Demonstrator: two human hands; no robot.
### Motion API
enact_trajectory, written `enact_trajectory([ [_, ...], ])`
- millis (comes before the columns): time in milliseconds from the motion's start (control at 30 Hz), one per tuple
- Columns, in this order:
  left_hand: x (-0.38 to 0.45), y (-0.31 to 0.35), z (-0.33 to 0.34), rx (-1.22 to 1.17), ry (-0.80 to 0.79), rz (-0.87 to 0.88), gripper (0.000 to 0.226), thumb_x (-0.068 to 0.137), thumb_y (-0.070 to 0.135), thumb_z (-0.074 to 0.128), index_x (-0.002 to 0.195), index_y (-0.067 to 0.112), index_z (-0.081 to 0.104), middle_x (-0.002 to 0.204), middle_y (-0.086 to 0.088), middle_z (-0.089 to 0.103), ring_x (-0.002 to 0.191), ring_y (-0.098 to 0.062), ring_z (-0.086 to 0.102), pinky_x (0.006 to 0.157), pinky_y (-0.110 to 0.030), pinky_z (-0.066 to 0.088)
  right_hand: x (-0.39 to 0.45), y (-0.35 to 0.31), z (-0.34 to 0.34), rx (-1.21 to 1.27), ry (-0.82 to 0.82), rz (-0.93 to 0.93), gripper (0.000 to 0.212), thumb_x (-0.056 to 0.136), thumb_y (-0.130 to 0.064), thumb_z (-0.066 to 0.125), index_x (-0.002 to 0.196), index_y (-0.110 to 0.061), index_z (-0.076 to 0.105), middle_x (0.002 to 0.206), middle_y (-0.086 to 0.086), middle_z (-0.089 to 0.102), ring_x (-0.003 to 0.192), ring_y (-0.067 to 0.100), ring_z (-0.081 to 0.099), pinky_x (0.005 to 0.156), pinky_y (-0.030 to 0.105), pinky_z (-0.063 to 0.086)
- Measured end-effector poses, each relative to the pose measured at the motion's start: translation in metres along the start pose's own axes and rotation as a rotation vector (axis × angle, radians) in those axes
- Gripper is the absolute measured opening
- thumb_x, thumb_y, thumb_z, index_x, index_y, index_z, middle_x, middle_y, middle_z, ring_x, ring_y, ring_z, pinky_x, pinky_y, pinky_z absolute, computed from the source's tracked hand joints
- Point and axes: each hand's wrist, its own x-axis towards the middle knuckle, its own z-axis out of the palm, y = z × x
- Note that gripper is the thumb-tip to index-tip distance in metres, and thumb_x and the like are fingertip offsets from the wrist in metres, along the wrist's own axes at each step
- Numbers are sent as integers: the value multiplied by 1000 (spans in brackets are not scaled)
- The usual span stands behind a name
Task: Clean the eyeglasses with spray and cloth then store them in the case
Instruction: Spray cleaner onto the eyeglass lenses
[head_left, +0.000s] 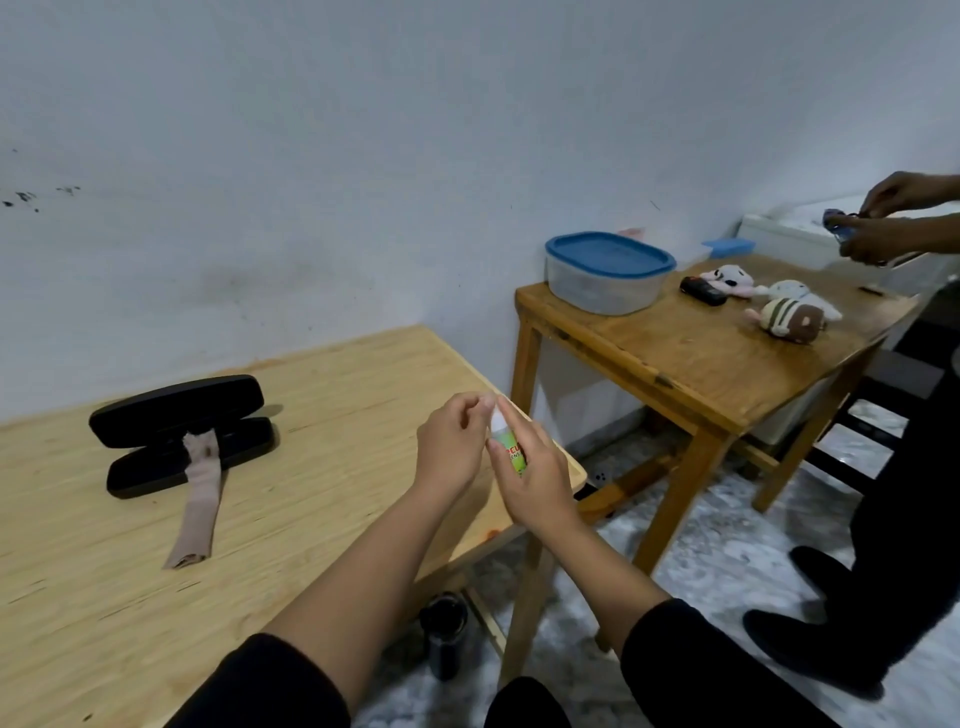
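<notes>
My right hand (540, 473) holds a small green spray bottle (511, 449) upright above the right edge of the light wooden table (322, 395). My left hand (452, 441) pinches the bottle's pale cap at the top. A black eyeglass case (179, 434) lies open on the table to the left. A beige cloth (200, 499) hangs out of the case onto the tabletop. I cannot see the eyeglasses.
A darker wooden table (691, 358) stands to the right with a blue-lidded plastic box (608, 273), plush toys (789, 312) and a black device (702, 291). Another person's hands (883, 223) and dark legs are at the far right. A dark bottle (444, 634) stands on the floor.
</notes>
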Motion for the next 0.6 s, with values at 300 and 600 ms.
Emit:
enact_trajectory([
  [300, 25, 15, -26, -121, 124, -87, 18, 93, 32, 50, 95, 20, 64, 96, 7, 69, 94, -10, 60, 85, -27, 42, -13, -1, 2, 24, -25, -14, 52, 98, -25, 44, 146, -26, 24, 134, -6, 47, 119, 6, 45, 89, 11, 33],
  [600, -11, -26, 4, 60, 29, -82, 5, 88, 22, 61, 86, 25, 63, 82, 13, 64, 78, -1, 58, 61, -4, 36, -1, -13, -18, 128, 31, 7, 49, 97, -21, 40, 144, -27, 28, 138, -19, 38, 113, 5, 49, 88, 13, 40],
])
